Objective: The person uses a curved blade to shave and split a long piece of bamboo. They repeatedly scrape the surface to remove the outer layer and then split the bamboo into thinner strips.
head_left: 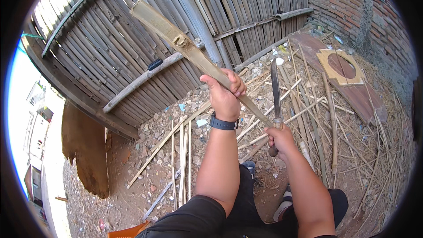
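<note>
My left hand (225,93) is wrapped round a long split bamboo piece (192,52) at about its middle. The piece slants from the upper left down toward my right hand, its hollow inner side and a knobbly node showing on the upper part. In my right hand (282,140) is the handle of a machete (276,89), whose long dark blade points up and away from me. The bamboo's lower end reaches the base of the blade beside my right hand; whether it touches the blade I cannot tell.
Thin bamboo strips (184,158) lie on the stony ground ahead, with more scattered to the right. A wooden board with a round cutout (324,57) lies at the far right, near a brick wall (348,13). A bamboo fence (110,39) bounds the far side. An orange object (128,232) shows at the lower edge.
</note>
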